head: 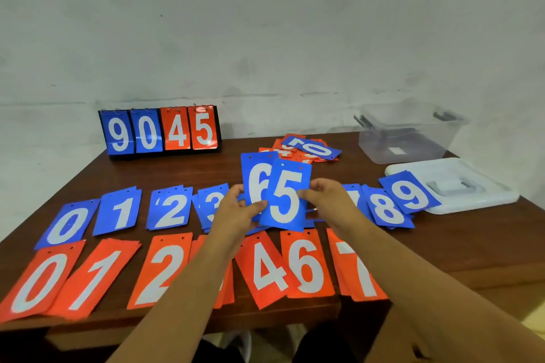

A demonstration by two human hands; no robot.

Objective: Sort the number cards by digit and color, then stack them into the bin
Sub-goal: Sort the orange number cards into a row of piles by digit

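1. I hold two blue cards upright above the desk [486, 247]: the blue 5 [286, 196] in front, overlapping the blue 6 [257, 178]. Both stand long axis vertical.
2. My left hand [236, 211] pinches the cards' lower left, thumb on the 5's edge; my right hand [326, 196] pinches the 5's right edge.
3. The gap in the blue row [118, 211] lies directly below my hands, between the 3 and the 7; either hand can reach it.
4. Blue piles showing: 0, 1, 2, 3, 7, 8, 9, so seven. Red row [165, 272], nearer me: 0, 1, 2, 4, 6, 7, plus one hidden under my left arm.
5. One unsorted heap [306, 148] lies beyond my hands.
6. One bin [407, 138] stands far right, beyond my right hand; one lid [460, 186] lies nearer.
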